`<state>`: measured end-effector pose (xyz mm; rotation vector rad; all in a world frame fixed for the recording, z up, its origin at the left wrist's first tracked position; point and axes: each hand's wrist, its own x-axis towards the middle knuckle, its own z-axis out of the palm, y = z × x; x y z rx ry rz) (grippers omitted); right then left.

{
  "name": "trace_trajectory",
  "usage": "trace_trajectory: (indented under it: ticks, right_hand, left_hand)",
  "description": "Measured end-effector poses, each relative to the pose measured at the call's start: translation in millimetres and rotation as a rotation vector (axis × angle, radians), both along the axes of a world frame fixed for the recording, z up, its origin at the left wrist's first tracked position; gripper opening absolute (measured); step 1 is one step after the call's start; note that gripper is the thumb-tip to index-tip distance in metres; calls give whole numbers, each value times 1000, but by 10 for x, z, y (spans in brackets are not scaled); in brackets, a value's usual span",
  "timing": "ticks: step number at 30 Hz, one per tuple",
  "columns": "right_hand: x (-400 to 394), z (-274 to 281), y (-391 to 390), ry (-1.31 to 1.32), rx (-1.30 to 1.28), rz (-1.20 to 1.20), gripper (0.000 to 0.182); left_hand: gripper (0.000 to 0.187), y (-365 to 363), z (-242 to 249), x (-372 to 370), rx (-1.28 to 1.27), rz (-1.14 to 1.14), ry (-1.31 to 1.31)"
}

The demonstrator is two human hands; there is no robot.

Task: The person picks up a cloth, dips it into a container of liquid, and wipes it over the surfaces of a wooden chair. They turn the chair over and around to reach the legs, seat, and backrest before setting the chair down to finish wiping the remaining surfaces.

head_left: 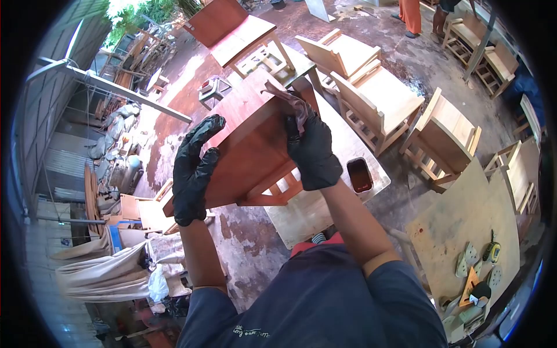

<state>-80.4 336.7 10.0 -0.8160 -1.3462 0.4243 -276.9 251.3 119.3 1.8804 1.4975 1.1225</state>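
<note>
The person's left hand [194,171], in a black glove, lies with its fingers spread flat along the near left edge of a reddish-brown stained chair [249,145]; its grip is released, pressing rather than clasping. The chair is tilted on its side, resting on a pale wooden desk [307,217]. The right hand [313,151], also in a black glove, is on the right side of the chair, its grip clenched on a stain-soaked rag [290,101] that it presses against the chair's upper surface. A small container of dark stain [360,175] stands on the desk just to the right of the chair. Several unstained pale chairs [377,101] stand beyond the chair, further to the right. A board with sanders [481,255] lies well right of the chair.
</note>
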Motion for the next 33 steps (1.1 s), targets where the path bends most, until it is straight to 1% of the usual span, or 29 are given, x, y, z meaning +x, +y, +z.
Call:
trace_trajectory:
  ticks: [2, 4, 5, 7, 8, 9, 10, 12, 14, 15, 18, 20, 21, 23, 24, 25, 26, 30, 33]
  right_hand:
    - [68, 12, -12, 4, -52, 63, 29]
    - [160, 142, -74, -57, -184, 115, 30]
    - [210, 233, -123, -112, -303, 135, 31]
    - [249, 244, -215, -152, -326, 136, 31]
    - [251, 164, -212, -144, -217, 114, 32]
    - [262, 52, -240, -176, -197, 104, 32]
    - [272, -60, -269, -207, -177, 93, 32]
    - [321, -391, -422, -351, -310, 86, 31]
    - [297, -887, -638, -62, -455, 148, 28]
    - [277, -1048, -664, 87, -526, 175, 26]
    - [242, -1211, -600, 581, -561, 146, 27]
    - [142, -1229, -394, 295, -406, -17, 34]
    - [49, -1092, -287, 214, -283, -67, 38]
    - [-107, -738, -139, -35, -120, -224, 50]
    - [-272, -931, -17, -54, -102, -277, 59]
    - [-391, -1039, 60, -68, -29, -354, 63]
    - [-545, -1144, 24, -31, -71, -346, 62]
    - [-1114, -1416, -185, 116, -224, -312, 59]
    - [-973, -1037, -152, -12, -75, -454, 52]
  left_hand:
    - [40, 34, 21, 12, -22, -7, -36]
    - [39, 31, 25, 19, -32, -12, -39]
    - [39, 33, 22, 26, -30, -16, -24]
    - [39, -6, 21, 20, -33, -13, -24]
    - [39, -16, 16, 20, -26, -10, -45]
    - [39, -18, 14, 17, -20, -3, -67]
    - [39, -12, 22, -2, 16, -9, -3]
    - [38, 11, 33, 9, 14, -15, -32]
    - [38, -17, 9, -16, 23, -16, -38]
    - [37, -14, -11, -46, 31, -19, -24]
    - [36, -6, 17, -46, 31, -11, -27]
    - [37, -28, 36, -29, 16, -23, -46]
    - [37, -15, 33, -35, 28, -34, -32]
    - [37, -3, 16, -58, 47, -53, -5]
    - [38, 9, 15, -64, 55, -58, 48]
    - [39, 10, 29, -78, 59, -62, 101]
    - [40, 12, 44, -95, 67, -67, 155]
    - [40, 25, 44, -103, 42, -68, 162]
    - [40, 6, 14, -147, 36, -99, 169]
